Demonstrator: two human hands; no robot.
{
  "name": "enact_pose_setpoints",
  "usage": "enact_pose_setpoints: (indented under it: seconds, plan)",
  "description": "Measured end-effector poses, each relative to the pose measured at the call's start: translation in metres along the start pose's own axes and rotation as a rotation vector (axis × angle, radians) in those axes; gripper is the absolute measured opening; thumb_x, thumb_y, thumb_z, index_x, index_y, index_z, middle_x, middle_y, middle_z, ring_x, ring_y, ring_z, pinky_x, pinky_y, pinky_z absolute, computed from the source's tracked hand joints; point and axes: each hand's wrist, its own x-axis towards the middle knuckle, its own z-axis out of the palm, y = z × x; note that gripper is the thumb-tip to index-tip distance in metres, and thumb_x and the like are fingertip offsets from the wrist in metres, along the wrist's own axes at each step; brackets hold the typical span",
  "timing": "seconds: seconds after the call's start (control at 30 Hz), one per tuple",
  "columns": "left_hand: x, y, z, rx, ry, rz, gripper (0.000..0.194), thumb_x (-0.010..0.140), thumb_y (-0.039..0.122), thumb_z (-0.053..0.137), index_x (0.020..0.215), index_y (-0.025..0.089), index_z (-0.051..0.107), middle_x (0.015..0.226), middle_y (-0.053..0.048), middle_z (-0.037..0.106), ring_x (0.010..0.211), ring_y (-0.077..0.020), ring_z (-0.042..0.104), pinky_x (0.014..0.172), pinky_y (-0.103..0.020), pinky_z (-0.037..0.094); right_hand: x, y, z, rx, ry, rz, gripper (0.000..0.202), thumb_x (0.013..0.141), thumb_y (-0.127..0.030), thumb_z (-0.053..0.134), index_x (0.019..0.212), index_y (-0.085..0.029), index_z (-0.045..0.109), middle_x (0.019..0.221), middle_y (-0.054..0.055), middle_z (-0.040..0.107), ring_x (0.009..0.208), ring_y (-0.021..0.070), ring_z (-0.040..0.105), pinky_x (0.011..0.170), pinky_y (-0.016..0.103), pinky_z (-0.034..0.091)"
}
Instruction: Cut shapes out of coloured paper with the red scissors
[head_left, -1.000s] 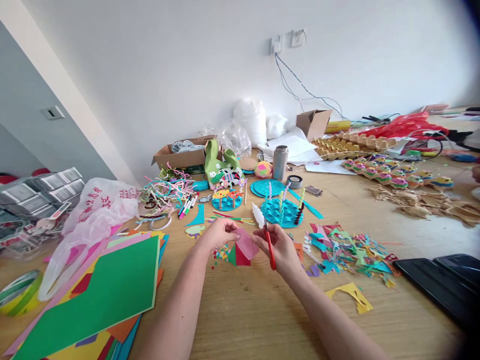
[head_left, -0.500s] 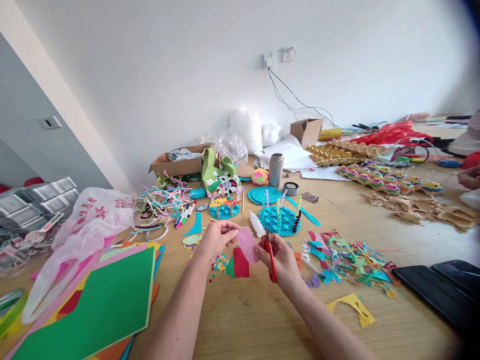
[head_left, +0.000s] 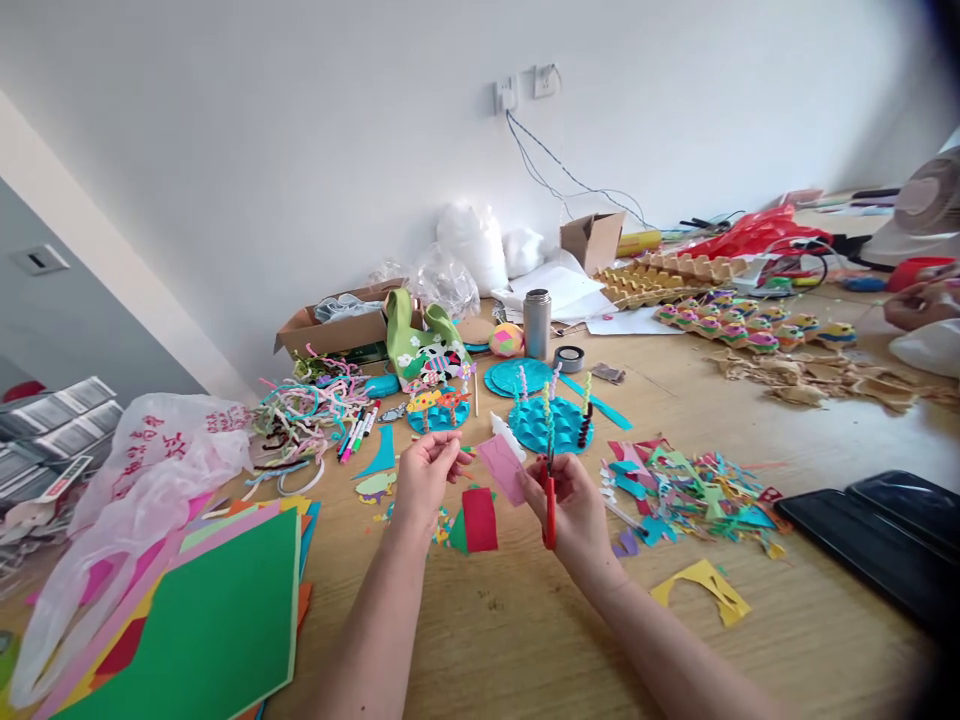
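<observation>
Right hand (head_left: 574, 505) closed around red scissors (head_left: 550, 505) — pink paper (head_left: 501, 467) seemingly pinched too — left hand (head_left: 424, 472) half-curled, apparently empty.

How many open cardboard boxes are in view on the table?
2: one cardboard box at the back left behind the pipe cleaners, another box by the wall near the egg trays. Clutter may hide more.

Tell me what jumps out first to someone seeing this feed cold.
At centre, the left hand pinches a pink paper piece while the right hand grips red-handled scissors. A big green card sheet tops the stack at lower left, and a heap of colourful paper scraps lies to the right.
</observation>
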Motion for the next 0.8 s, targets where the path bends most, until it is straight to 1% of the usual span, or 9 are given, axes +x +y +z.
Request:
enact_pose_setpoints:
  seconds: [0.17,0.23,0.33,0.37,0.47,0.57,0.67,0.73,0.8]
  plan:
    - [-0.019,0.023,0.008,-0.069,0.008,0.034,0.04,0.062,0.049,0.074,0.082,0.015,0.068,0.059,-0.001,0.063,0.051,-0.0092,0.052,0.05,-0.022,0.04,-0.005,0.006,-0.001,-0.357,0.099,-0.255,0.017,0.083,-0.027,0.062,0.077,-0.022,0.047,0.069,-0.002,0.053,0.061,0.0133,0.049,0.061,0.027,0.044]
    - [-0.029,0.036,0.011,-0.068,-0.05,0.082,0.041,0.066,0.054,0.071,0.082,0.017,0.069,0.051,0.001,0.058,0.049,-0.0097,0.049,0.049,-0.023,0.039,-0.005,0.006,-0.002,-0.416,0.105,-0.322,0.015,0.083,-0.025,0.061,0.078,-0.022,0.048,0.069,-0.002,0.054,0.061,0.013,0.05,0.06,0.026,0.044]
    - [-0.037,0.047,0.014,-0.023,-0.131,0.091,0.05,0.074,0.065,0.056,0.064,0.017,0.067,0.042,0.0,0.047,0.043,-0.0103,0.044,0.046,-0.025,0.035,-0.003,0.005,-0.003,-0.433,0.136,-0.35,0.014,0.082,-0.025,0.062,0.078,-0.022,0.048,0.069,-0.002,0.054,0.06,0.0131,0.05,0.06,0.027,0.043]
    - [-0.036,0.046,0.015,-0.016,-0.129,0.086,0.051,0.074,0.065,0.056,0.063,0.017,0.066,0.042,0.0,0.048,0.043,-0.0104,0.044,0.045,-0.025,0.034,-0.002,0.005,-0.003,-0.418,0.149,-0.332,0.015,0.082,-0.026,0.062,0.078,-0.022,0.048,0.068,-0.002,0.054,0.059,0.0131,0.05,0.06,0.027,0.043]
    - [-0.029,0.025,0.02,-0.09,0.074,0.127,0.042,0.065,0.055,0.072,0.08,0.016,0.069,0.063,-0.001,0.06,0.053,-0.009,0.048,0.048,-0.022,0.035,0.0,0.006,-0.003,-0.288,0.164,-0.214,0.018,0.082,-0.031,0.063,0.076,-0.022,0.048,0.069,-0.001,0.054,0.061,0.0137,0.05,0.06,0.028,0.044]
    - [-0.024,-0.007,0.026,-0.139,0.116,0.001,0.049,0.056,0.048,0.081,0.091,0.016,0.068,0.076,-0.001,0.061,0.057,-0.0075,0.047,0.048,-0.02,0.034,0.002,0.006,-0.002,-0.064,0.146,-0.047,0.026,0.077,-0.038,0.069,0.076,-0.021,0.049,0.071,0.0,0.057,0.063,0.0144,0.052,0.061,0.028,0.046]
    - [-0.025,-0.029,0.035,-0.177,0.007,-0.109,0.044,0.062,0.049,0.078,0.086,0.014,0.068,0.073,-0.001,0.059,0.058,-0.0074,0.046,0.05,-0.02,0.033,0.005,0.002,-0.001,0.124,0.131,0.085,0.038,0.067,-0.044,0.078,0.074,-0.021,0.049,0.07,-0.001,0.057,0.062,0.0141,0.052,0.058,0.027,0.046]
    - [-0.025,-0.033,0.041,-0.202,-0.117,-0.148,0.038,0.065,0.047,0.076,0.079,0.013,0.068,0.066,0.0,0.056,0.057,-0.0075,0.045,0.052,-0.02,0.033,0.007,-0.003,-0.001,0.185,0.12,0.124,0.042,0.061,-0.047,0.082,0.072,-0.021,0.05,0.068,-0.001,0.056,0.06,0.014,0.051,0.057,0.026,0.046]
    - [-0.021,-0.031,0.048,-0.214,-0.173,-0.127,0.033,0.063,0.043,0.077,0.073,0.013,0.068,0.061,0.0,0.056,0.055,-0.0073,0.043,0.052,-0.021,0.032,0.008,-0.007,-0.002,0.195,0.114,0.15,0.043,0.061,-0.048,0.082,0.072,-0.022,0.05,0.068,-0.001,0.057,0.06,0.0142,0.051,0.057,0.027,0.046]
